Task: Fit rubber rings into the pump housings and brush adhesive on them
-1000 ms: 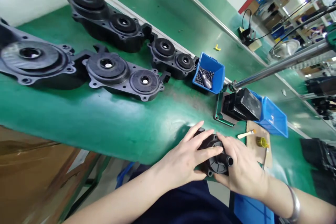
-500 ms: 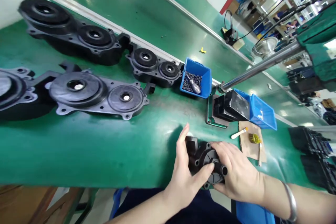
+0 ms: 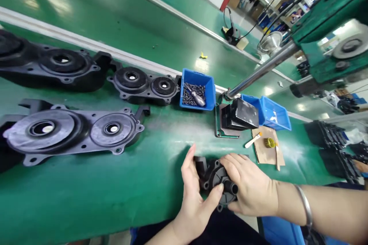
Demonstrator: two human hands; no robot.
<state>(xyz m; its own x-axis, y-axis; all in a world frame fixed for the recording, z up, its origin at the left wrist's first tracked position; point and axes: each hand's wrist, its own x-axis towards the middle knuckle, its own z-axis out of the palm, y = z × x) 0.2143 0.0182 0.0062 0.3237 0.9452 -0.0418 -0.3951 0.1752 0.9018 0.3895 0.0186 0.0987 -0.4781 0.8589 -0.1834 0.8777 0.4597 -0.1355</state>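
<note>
Along the left of the green desk (image 3: 115, 195), as the head view has it, black casings (image 3: 86, 138) lie in two rows with their round discs (image 3: 100, 128) upward, probably so each face can be checked at a glance. A blue bin (image 3: 210, 92) of small black pieces (image 3: 188, 99), with a handled tool (image 3: 199, 99) lying in it, sits behind, likely put there for quick picking. Right of it, black blocks (image 3: 244, 113) stand on a metal base (image 3: 227, 134), while a brush (image 3: 253, 140) and a yellow pot (image 3: 269, 143) lie on some cardboard (image 3: 262, 156), which I'd guess spares the desk any mess. Up close, the person has a black plastic part (image 3: 217, 176) between both hands at the near edge. The left hand (image 3: 195, 203) is spread along its left side, thumb on the top face beside a short pipe (image 3: 229, 186); the right hand (image 3: 248, 185) curls narrowly over its right side. That two-sided hold should steady it, pipe facing the person. Whether its underside rests on the desk, I can't tell.
</note>
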